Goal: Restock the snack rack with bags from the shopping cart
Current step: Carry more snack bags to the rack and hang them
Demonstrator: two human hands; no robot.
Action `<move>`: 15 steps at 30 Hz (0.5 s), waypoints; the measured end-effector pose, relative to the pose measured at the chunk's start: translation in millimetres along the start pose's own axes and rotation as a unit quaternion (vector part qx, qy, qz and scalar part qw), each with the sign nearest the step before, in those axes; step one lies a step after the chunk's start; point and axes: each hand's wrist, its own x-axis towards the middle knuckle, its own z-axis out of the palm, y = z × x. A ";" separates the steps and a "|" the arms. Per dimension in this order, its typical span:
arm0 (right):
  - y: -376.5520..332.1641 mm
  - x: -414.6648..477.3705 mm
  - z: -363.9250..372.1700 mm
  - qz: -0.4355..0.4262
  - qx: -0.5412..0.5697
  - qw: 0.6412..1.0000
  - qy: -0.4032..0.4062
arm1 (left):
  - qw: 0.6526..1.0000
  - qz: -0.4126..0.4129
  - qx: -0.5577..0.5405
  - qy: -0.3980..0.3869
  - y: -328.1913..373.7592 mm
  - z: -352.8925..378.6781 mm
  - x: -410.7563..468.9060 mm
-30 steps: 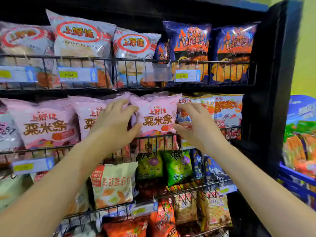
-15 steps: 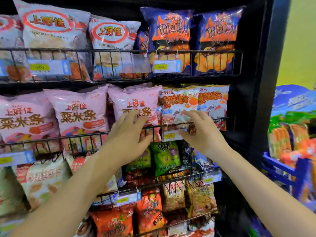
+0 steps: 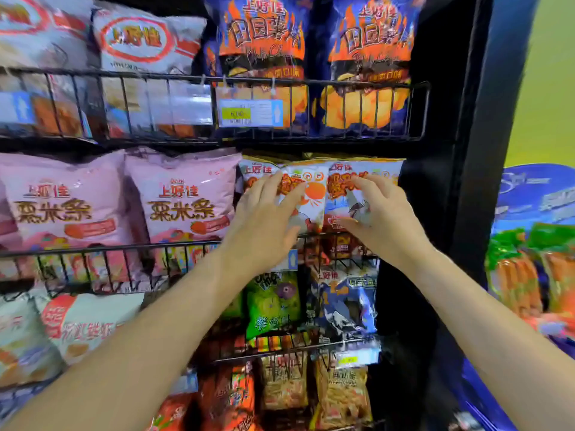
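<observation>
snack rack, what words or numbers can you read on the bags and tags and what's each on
"上好佳" in a red oval: white plastic bag, top shelf.
"田园薯": blue and orange flame-print bags, top shelf.
"上好佳" and "粟米条": pink plastic bags, middle shelf.
"上好佳": white crab-print bag, middle shelf.
Too blurred to read: yellow-and-blue price tag, brown bottom-shelf bags.

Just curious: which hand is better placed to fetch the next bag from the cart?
Probably the right hand: the cart bags lie on its side; the left hand rests farther away.
</observation>
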 end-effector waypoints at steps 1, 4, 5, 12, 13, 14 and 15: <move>8.5 9.3 5.2 -0.016 -0.013 1.000 0.003 | 1.000 -0.002 0.026 0.014 2.4 7.5 9.6; 26.2 40.0 8.9 -0.082 -0.065 0.995 0.002 | 0.995 -0.010 0.097 0.007 6.3 24.2 37.5; 30.0 50.3 9.0 -0.102 -0.067 0.993 -0.003 | 0.993 -0.013 0.115 0.006 6.7 26.5 44.6; 49.9 85.3 30.7 -0.107 -0.071 0.988 -0.091 | 0.985 -0.063 0.162 0.015 0.9 38.6 55.7; 54.7 84.8 35.2 -0.113 -0.075 0.987 -0.080 | 0.984 -0.072 0.164 0.020 0.5 39.5 55.3; 59.1 84.3 39.1 -0.126 -0.086 0.986 -0.065 | 0.983 -0.082 0.162 0.022 0.6 40.5 54.7; 63.2 83.4 42.1 -0.139 -0.099 0.984 -0.052 | 0.983 -0.093 0.160 0.022 0.6 40.9 53.7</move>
